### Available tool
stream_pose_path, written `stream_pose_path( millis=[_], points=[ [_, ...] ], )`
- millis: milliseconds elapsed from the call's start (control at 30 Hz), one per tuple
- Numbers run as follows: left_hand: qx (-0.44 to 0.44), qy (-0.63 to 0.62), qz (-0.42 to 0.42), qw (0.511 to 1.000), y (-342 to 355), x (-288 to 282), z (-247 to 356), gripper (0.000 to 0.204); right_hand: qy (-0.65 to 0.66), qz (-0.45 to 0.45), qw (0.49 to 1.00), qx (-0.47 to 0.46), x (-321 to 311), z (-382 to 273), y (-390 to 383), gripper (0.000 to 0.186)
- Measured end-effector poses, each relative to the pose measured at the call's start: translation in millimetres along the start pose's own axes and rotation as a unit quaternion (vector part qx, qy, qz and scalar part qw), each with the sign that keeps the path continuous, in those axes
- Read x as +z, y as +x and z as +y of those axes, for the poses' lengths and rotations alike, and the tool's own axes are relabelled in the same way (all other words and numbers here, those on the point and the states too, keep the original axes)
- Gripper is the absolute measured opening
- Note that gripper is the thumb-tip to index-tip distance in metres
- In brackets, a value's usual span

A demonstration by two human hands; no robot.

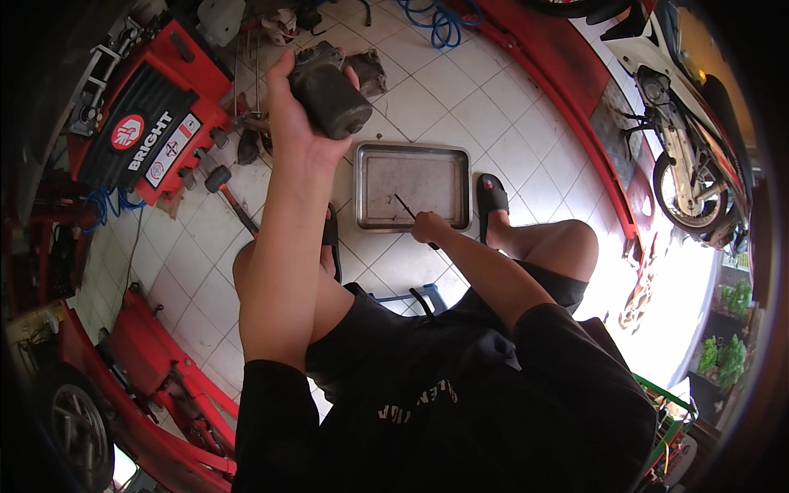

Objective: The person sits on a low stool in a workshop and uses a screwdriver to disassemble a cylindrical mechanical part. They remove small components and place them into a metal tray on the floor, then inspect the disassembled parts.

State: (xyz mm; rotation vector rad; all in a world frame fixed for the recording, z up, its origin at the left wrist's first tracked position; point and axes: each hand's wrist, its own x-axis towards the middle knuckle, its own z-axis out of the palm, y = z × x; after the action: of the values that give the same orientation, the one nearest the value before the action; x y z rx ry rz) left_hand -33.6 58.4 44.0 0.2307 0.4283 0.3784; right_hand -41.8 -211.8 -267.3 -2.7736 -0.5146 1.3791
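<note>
My left hand (300, 123) is raised high at the upper middle, closed round a dark, roughly cylindrical part (333, 97) that has a grimy bracketed top. My right hand (429, 226) is closed on a thin black rod-like tool (404, 204), whose tip is over a rectangular steel tray (412, 149) on the tiled floor between my feet. Small dark bits lie in the tray. Just behind the raised part sits a crumpled, dirty grey item (370, 72).
A red machine (189, 57) stands at upper left beside a hammer-like tool (220, 185) and other tools. Blue hoses (444, 25) lie at the top. Red lift rails (616, 201) flank me, with a motorcycle (690, 164) at right, a wheel (74, 419) at lower left.
</note>
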Motion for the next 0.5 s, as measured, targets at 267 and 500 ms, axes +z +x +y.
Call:
stream_pose_path(
  millis=[267, 500],
  points=[
    [-0.006, 0.024, -0.002, 1.0, -5, -4, 0, 0.047, -0.059, -0.06, 0.996, -0.036, 10, -3, -27, 0.033],
    [0.012, 0.023, 0.001, 1.0, -1, -2, -3, 0.05, -0.055, -0.07, 0.995, -0.034, 13, 17, -46, 0.039]
  ],
)
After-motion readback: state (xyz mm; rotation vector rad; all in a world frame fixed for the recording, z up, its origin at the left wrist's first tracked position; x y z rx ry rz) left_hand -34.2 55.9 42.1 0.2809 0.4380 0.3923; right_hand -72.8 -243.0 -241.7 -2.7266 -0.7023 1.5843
